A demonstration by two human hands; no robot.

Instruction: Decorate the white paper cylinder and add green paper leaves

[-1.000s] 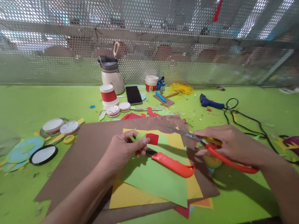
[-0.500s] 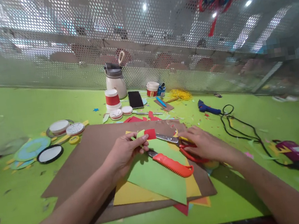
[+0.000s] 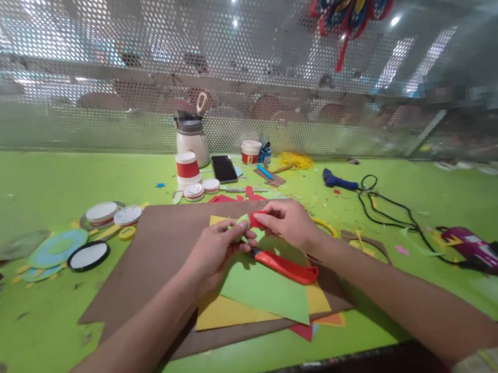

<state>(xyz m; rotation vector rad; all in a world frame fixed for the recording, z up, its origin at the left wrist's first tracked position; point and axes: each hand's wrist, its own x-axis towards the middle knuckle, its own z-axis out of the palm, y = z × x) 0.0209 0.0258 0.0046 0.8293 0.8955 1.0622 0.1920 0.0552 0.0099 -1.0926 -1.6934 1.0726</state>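
My left hand (image 3: 225, 242) is closed, with thumb and fingertips pinching a small green paper piece (image 3: 243, 219). Right beside it, my right hand (image 3: 290, 223) pinches a small red paper piece (image 3: 258, 219) against the green one. Below the fingers, an orange-handled knife or cutter (image 3: 291, 269) with a toothed grip lies over a green paper sheet (image 3: 265, 298); its front end is hidden by my left hand. The scissors' yellow handle (image 3: 327, 226) shows behind my right wrist, the rest being covered. Yellow paper (image 3: 230, 314) and brown card (image 3: 160, 248) lie underneath.
Left are a black ring (image 3: 88, 256) and paper discs (image 3: 59, 247). A white jug (image 3: 192, 146), paint tubs (image 3: 188, 169) and a phone (image 3: 224, 168) stand or lie behind. Right are a blue glue gun (image 3: 339, 180), its cable and a purple device (image 3: 478, 250). A perforated screen borders the table.
My right hand has let go of the scissors, moved left and taken hold of the red paper piece. My left hand stays at the green piece. The camera view has shifted slightly.
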